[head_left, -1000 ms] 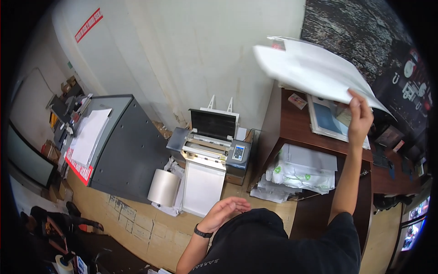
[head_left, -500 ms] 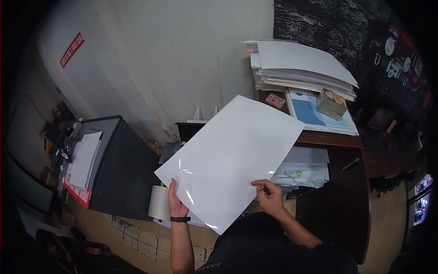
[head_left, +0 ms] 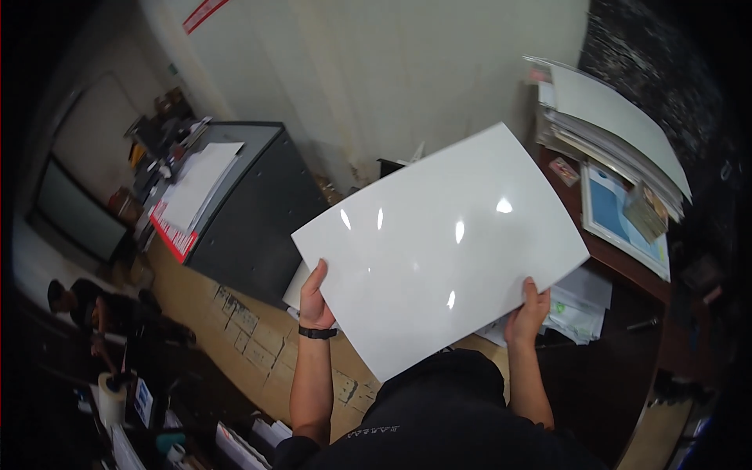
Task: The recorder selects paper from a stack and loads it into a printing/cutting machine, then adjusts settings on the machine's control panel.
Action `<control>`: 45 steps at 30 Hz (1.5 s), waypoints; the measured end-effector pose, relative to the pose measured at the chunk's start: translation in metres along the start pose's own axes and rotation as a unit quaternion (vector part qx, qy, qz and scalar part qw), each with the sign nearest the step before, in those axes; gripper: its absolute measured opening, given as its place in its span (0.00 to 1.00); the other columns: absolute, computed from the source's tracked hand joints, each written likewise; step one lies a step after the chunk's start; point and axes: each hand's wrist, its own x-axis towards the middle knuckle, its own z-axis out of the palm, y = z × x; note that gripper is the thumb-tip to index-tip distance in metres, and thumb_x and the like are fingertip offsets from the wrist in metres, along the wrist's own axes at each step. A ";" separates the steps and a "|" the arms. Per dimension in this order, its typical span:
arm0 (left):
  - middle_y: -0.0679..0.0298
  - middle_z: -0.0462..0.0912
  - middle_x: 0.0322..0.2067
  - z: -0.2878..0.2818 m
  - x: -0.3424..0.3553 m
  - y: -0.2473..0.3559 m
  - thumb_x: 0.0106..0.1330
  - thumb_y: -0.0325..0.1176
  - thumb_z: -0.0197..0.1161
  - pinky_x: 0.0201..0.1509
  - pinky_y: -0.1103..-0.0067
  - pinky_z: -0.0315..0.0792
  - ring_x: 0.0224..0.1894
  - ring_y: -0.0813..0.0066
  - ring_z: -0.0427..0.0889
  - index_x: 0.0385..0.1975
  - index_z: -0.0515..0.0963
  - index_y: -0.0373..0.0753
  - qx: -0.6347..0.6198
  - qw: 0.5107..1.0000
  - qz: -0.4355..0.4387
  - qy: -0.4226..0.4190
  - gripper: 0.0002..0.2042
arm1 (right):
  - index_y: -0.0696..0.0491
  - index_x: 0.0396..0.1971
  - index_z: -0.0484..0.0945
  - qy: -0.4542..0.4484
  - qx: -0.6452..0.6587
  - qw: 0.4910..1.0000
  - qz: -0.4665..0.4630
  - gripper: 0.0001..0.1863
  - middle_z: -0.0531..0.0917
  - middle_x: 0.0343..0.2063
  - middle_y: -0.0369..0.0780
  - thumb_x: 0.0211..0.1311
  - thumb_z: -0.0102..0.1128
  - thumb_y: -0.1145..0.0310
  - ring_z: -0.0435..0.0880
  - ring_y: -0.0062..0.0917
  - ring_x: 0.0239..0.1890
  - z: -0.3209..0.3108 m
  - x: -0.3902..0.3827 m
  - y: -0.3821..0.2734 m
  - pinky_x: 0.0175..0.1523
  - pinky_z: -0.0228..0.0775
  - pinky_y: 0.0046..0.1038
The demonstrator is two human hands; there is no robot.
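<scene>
A large glossy white sheet (head_left: 423,251) is held up in front of me, tilted, with bright light reflections on its face. My left hand (head_left: 316,301) grips its left edge, thumb on top and fingers underneath. At the lower right edge, my right hand (head_left: 529,313) holds it the same way, thumb over the face. The fingers under the sheet are hidden. A black band (head_left: 318,333) circles my left wrist.
Left stands a dark grey cabinet (head_left: 251,196) with papers (head_left: 205,184) on top. On the right, a brown desk (head_left: 619,262) carries a stack of white sheets (head_left: 611,117), a blue-and-white printed pad (head_left: 615,207) and a small block (head_left: 646,211). Another person (head_left: 94,313) is at far left.
My right hand has moved from a pinch near the edge to a full grip on the sheet's lower right edge. The sheet has turned flatter across, and my view has swung left.
</scene>
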 end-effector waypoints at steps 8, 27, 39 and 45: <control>0.56 0.77 0.59 0.004 -0.030 0.019 0.76 0.40 0.52 0.63 0.69 0.73 0.59 0.64 0.79 0.65 0.65 0.32 0.036 0.999 0.026 -0.008 0.24 | 0.62 0.53 0.71 -0.027 -0.053 0.998 0.032 0.17 0.80 0.47 0.43 0.68 0.56 0.71 0.82 0.27 0.47 0.012 0.009 -0.015 0.52 0.75 0.28; 0.43 0.86 0.27 0.014 -0.211 0.154 0.63 0.37 0.68 0.41 0.59 0.82 0.28 0.47 0.88 0.34 0.84 0.30 0.448 0.831 0.321 -0.072 0.13 | 0.58 0.49 0.79 -0.564 -0.300 0.758 0.130 0.18 0.85 0.41 0.37 0.61 0.71 0.69 0.81 0.22 0.43 0.043 0.005 0.038 0.54 0.72 0.27; 0.56 0.87 0.29 -0.032 -0.264 0.173 0.58 0.39 0.75 0.37 0.76 0.76 0.30 0.69 0.84 0.32 0.84 0.31 0.484 0.807 0.303 0.150 0.16 | 0.59 0.50 0.78 -0.529 -0.244 0.811 0.055 0.14 0.84 0.39 0.34 0.70 0.60 0.68 0.80 0.17 0.43 0.102 0.010 0.040 0.52 0.70 0.23; 0.65 0.86 0.36 -0.101 -0.269 0.150 0.59 0.33 0.75 0.47 0.79 0.73 0.38 0.78 0.82 0.40 0.83 0.32 0.350 0.865 0.254 0.255 0.14 | 0.61 0.51 0.78 -0.526 -0.233 0.817 0.040 0.15 0.84 0.40 0.36 0.71 0.59 0.68 0.80 0.16 0.41 0.141 -0.002 0.017 0.48 0.72 0.21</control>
